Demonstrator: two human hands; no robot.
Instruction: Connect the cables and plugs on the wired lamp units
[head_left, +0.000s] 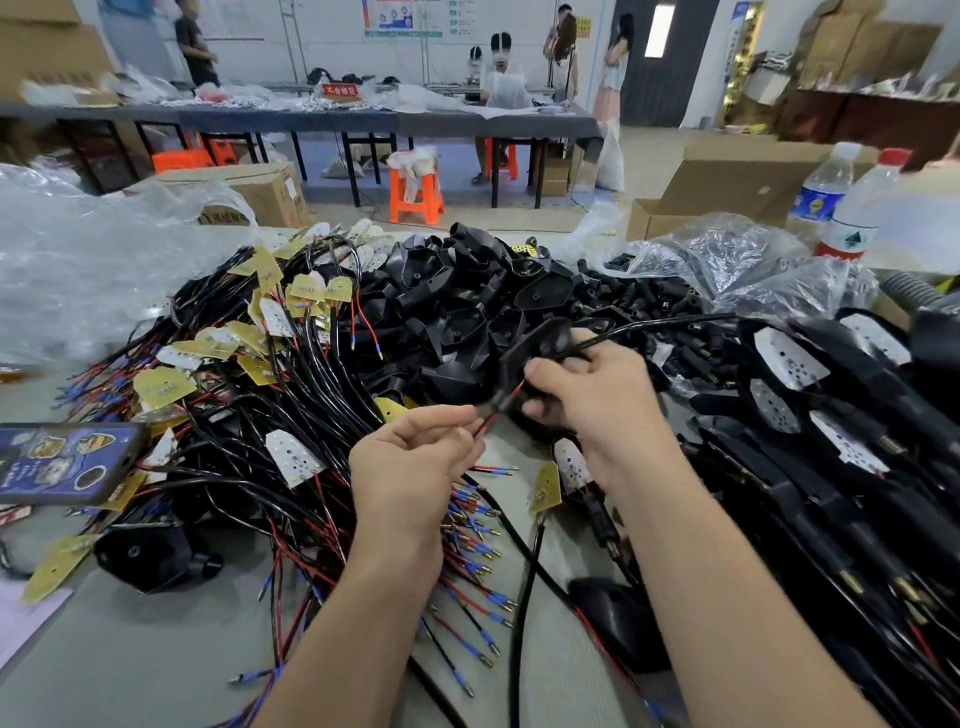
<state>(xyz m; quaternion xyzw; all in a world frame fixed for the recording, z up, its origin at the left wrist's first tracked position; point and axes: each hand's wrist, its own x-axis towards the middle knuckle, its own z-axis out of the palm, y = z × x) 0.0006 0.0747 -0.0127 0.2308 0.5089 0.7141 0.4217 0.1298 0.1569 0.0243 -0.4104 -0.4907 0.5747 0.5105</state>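
Fingers (453, 417) on my left hand (410, 462) are pinched together on the red and black leads (493, 413), thumb against index. I'd say that's to keep the pair taut and pointed where I want it. My right hand (608, 400) is curled round the lamp housing (535, 343), thumb on top and the other fingers tucked under. I'm holding it up off the surface (156, 649), just above the heap, so I can see the leads where they meet it. The black cable (665, 322) trails off from the housing to the upper right.

Everything else is stacked within reach, which looks like the point of the layout. The pile of empty housings (467, 291) is straight ahead and the wired boards (270, 322) are to the left. The loose plug leads (478, 561) sit under my left wrist, and what look like finished units (810, 395) are lined up on the right. A phone (62, 462) lies at the left edge.

What I can't make out:
- Whether the leads are going into the housing or coming out of it, since my right hand covers that spot and the housing is blurred.
- The ends of the leads, which are hidden inside my left pinch, so no idea if there's a plug on them.
- The far end of the cable, which gets lost among the black parts.
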